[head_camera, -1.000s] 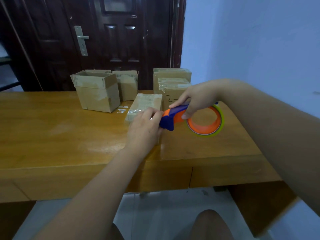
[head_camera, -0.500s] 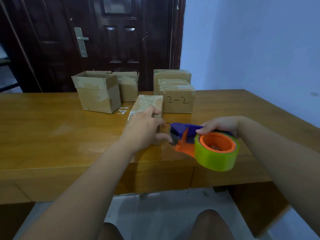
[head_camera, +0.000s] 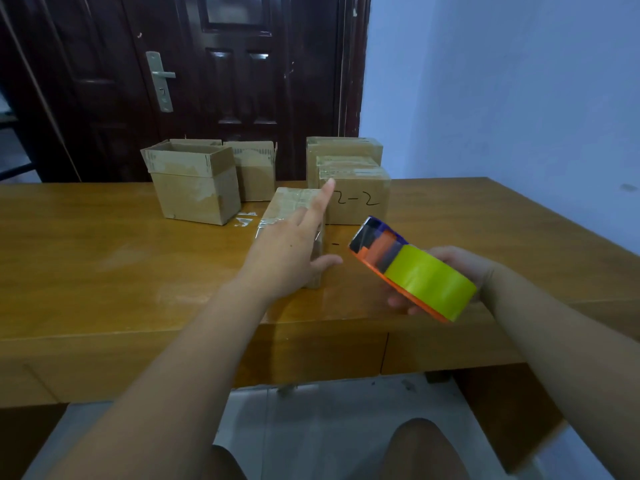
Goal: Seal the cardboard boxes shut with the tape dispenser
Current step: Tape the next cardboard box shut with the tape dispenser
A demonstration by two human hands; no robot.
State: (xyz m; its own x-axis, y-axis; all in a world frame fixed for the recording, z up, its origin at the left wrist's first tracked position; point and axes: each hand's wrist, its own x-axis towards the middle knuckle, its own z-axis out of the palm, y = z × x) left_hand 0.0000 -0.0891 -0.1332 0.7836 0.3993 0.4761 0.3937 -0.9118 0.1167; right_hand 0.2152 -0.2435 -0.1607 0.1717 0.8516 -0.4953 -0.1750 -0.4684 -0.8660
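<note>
Low box (head_camera: 294,202) lies flat mid-table, long axis running away from the person, with glossy clear tape across its top; it looks sealed or close to it. Left hand (head_camera: 287,251) is over the near end, fingers straight and fanned, forefinger pointing toward the far end, thumb out past the near right corner. The palm seems to rest on the lid, but contact is not certain. Tape dispenser (head_camera: 408,268) is held clear of the table (head_camera: 104,254), just right of the low box and apart from it, blue-and-orange head tipped toward the box, yellow-green roll nearer the wrist. Right hand (head_camera: 464,265) is curled round the roll, fingertips showing beneath. Judgement: the step in hand is bedding the strip down. Do it with a flat palm run along the seam, then over both ends so the tape grips the side walls. Hold the dispenser head off so no loose tail snags the lid. Open-topped box (head_camera: 194,183) at rear left, with a second box (head_camera: 254,168) just behind it, looks unsealed and likely next. Box marked 2-2 (head_camera: 360,199) and the rear box (head_camera: 343,147) behind it look closed. Tape scraps (head_camera: 244,220) lie between the open-topped box and the low box; slide boxes clear of them.
</note>
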